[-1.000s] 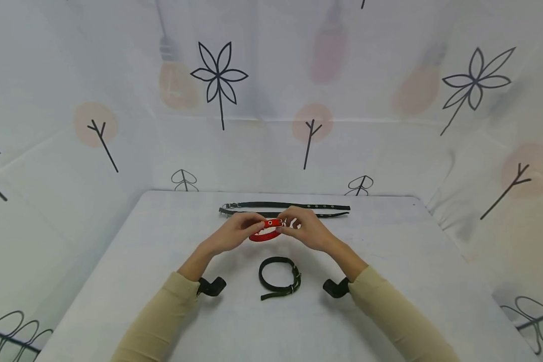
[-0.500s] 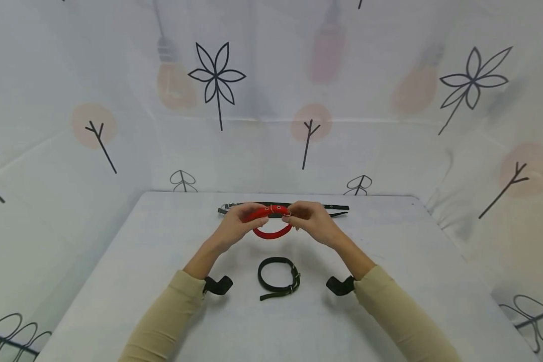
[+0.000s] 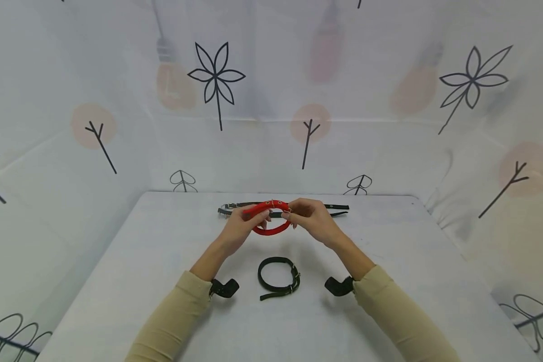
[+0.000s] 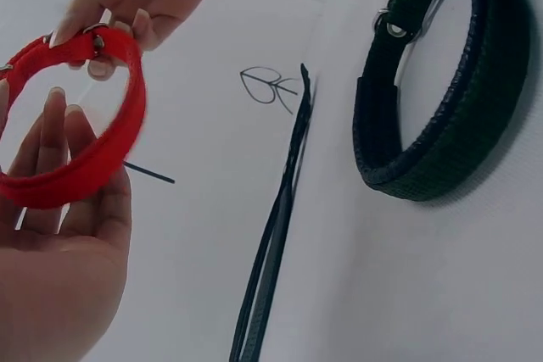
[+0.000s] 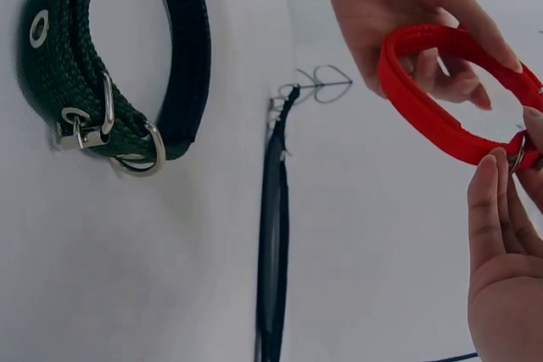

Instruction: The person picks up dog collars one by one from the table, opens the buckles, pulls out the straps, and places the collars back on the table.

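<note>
A red collar (image 3: 271, 232) with metal eyelets and a buckle is looped into a ring and raised above the white table. My left hand (image 3: 237, 230) grips its left side, thumb on the near face, as the right wrist view shows. At the buckle end, my right hand (image 3: 315, 221) pinches the strap between thumb and fingers; a metal ring (image 5: 517, 155) shows right at those fingertips. Below the hands, a dark green collar (image 3: 278, 289) lies buckled in a loop, its tail pointing left. Its silver buckle (image 5: 90, 131) is plain in the right wrist view.
Behind the hands, a long dark strap (image 3: 337, 206) with eyelets lies doubled across the far part of the white table (image 3: 389, 281), partly hidden by the hands. A pale cloth (image 3: 271, 161) printed with flowers and twigs hangs behind and along the sides.
Both hands have risen slightly with the red collar, and its loop now faces me more openly. My left hand has shifted right along the strap. The green collar and dark strap stay put.
</note>
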